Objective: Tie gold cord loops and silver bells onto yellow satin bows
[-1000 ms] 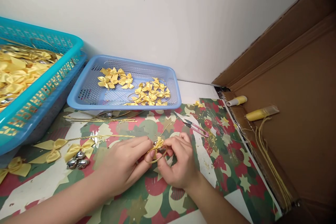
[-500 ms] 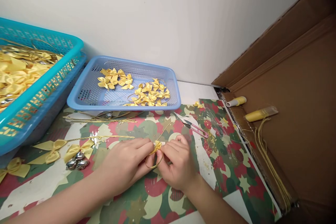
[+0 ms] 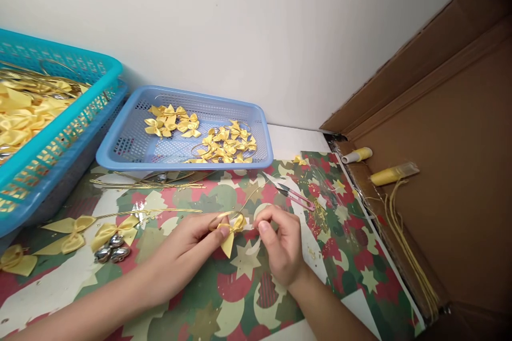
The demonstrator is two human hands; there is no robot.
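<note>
My left hand pinches a yellow ribbon bow between thumb and fingers. A looped gold cord runs by the bow, and a thin gold thread stretches from it toward the back. Just right of the bow, my right hand is closed with thumb and forefinger together; whatever may be between them is too small to make out. Left of my hands lie a yellow bow with silver bells and another loose bow near gold cords.
A blue basket holding yellow bows stands at the back, beside a turquoise basket at left. Pink-handled thread snips lie beyond my right hand. At right, yellow thread spools are fixed along a cardboard wall.
My right hand has drawn away from the bow to the right. The bow has turned in my left hand, so its ribbon tail now shows. The view has shifted slightly.
</note>
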